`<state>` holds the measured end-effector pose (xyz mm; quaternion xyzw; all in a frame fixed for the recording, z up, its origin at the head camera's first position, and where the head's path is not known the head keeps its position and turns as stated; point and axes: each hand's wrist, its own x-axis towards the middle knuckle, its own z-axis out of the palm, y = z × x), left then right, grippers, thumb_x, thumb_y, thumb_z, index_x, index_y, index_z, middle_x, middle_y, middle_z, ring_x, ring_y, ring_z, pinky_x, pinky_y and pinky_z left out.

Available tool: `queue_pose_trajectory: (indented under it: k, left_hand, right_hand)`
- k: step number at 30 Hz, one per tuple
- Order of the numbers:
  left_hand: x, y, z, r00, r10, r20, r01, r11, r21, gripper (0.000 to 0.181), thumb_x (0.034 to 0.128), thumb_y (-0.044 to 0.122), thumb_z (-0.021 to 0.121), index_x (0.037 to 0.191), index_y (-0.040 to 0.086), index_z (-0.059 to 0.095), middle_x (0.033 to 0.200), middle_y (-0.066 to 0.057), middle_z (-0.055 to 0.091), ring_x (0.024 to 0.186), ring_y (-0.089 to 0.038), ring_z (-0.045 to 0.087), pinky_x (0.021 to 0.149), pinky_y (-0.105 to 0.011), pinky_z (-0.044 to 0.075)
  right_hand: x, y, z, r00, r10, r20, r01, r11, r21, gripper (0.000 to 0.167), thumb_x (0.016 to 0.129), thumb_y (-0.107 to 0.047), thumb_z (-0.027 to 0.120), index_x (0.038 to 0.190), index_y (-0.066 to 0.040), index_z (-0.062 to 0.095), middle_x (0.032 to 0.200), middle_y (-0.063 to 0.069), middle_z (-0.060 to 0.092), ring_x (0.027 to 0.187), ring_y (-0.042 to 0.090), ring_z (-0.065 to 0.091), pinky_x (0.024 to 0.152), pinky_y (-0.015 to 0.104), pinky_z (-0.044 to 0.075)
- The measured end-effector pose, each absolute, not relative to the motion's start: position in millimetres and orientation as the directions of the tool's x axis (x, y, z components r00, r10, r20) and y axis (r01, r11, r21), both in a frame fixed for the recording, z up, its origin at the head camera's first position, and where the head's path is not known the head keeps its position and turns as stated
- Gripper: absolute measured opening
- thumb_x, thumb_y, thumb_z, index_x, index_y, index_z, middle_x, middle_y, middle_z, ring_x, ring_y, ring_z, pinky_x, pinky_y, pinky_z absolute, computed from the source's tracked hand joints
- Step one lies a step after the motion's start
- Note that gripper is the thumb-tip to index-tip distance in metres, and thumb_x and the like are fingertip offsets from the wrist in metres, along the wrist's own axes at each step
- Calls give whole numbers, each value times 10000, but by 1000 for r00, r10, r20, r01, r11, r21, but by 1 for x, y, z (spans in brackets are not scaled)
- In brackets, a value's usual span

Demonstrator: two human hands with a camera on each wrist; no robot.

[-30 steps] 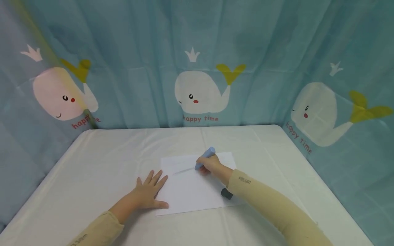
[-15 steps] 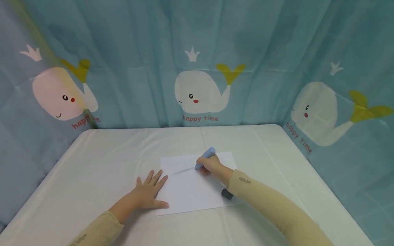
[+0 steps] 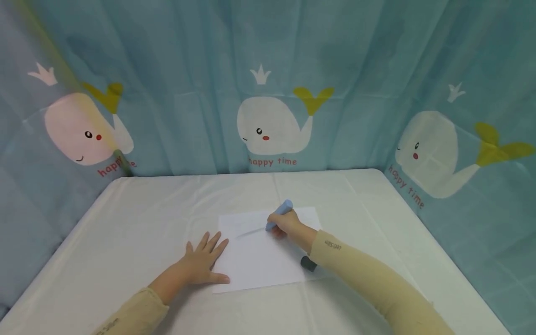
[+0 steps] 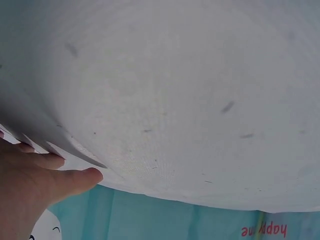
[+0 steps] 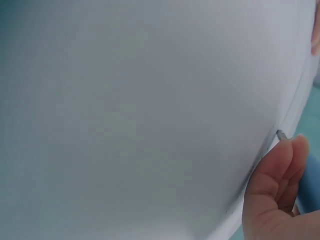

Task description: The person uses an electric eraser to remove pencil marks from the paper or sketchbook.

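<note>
A sheet of white paper (image 3: 259, 265) lies on the white-covered table. My right hand (image 3: 286, 223) pinches a thick light-blue marker (image 3: 281, 213), tilted with its tip down at the upper middle of the sheet. In the right wrist view the fingers (image 5: 277, 165) hold the marker (image 5: 311, 185) close behind its dark tip. A faint grey streak (image 3: 249, 233) runs left from the tip; I cannot tell whether it is ink or shadow. With fingers spread, my left hand (image 3: 200, 265) rests at the sheet's left edge. A dark marker cap (image 3: 308, 264) lies on the paper beside my right sleeve.
The white tablecloth (image 3: 138, 218) stretches around the paper on all sides. A blue-green curtain (image 3: 188, 130) with printed whales stands along the back and both sides of the table.
</note>
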<state>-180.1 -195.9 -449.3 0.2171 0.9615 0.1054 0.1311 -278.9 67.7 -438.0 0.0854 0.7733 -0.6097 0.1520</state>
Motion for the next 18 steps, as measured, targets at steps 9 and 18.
queue_pose_trajectory:
  k: [9, 18]
  left_hand:
    - [-178, -195, -447, -873, 443, -204, 386, 883, 267, 1043, 761, 666, 675, 1496, 16, 320, 1566, -266, 169, 1404, -542, 96, 944, -822, 88]
    - [-179, -195, -448, -871, 448, -201, 395, 882, 257, 1050, 760, 680, 663, 1501, 24, 312, 1569, -259, 163, 1405, -538, 95, 943, -821, 91]
  right_hand:
    - [-279, 66, -439, -941, -48, -335, 314, 249, -916, 283, 816, -90, 647, 1045, 37, 538, 675, 94, 619, 504, 129, 564, 496, 226, 494]
    - [-280, 63, -438, -945, -31, -326, 309, 243, -919, 275, 811, -93, 643, 1031, 36, 542, 667, 93, 615, 503, 129, 560, 491, 226, 488]
